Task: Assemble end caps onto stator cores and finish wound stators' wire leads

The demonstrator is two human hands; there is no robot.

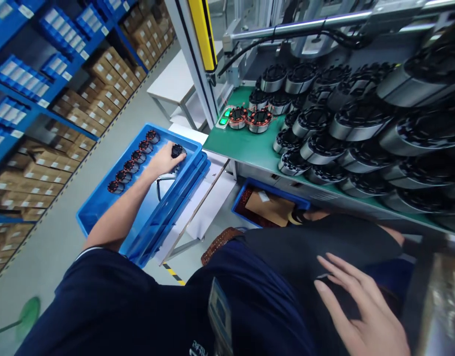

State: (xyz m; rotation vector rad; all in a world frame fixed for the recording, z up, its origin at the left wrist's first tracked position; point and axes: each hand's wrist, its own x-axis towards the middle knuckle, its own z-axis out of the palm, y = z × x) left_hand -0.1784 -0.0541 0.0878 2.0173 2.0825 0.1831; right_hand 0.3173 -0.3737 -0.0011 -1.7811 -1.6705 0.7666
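Note:
My left hand (164, 160) reaches into the upper blue crate (97, 210), its fingers curled round a dark motor stator (178, 152). To the left of that hand, a row of several stators with copper-coloured windings (131, 166) stands along the crate's far side. My right hand (360, 301) hovers over my dark lap, fingers spread. A small pale sliver shows between its thumb and fingers; I cannot make out what it is.
A green worktop (245, 143) carries many bare stators (312, 121) in stacked rows and two wound stators (260, 120) beside green-lit displays (224, 120). More blue crates lie beneath the upper one. A blue bin (242, 190) holding cardboard sits below the bench. Shelves (38, 109) stand left.

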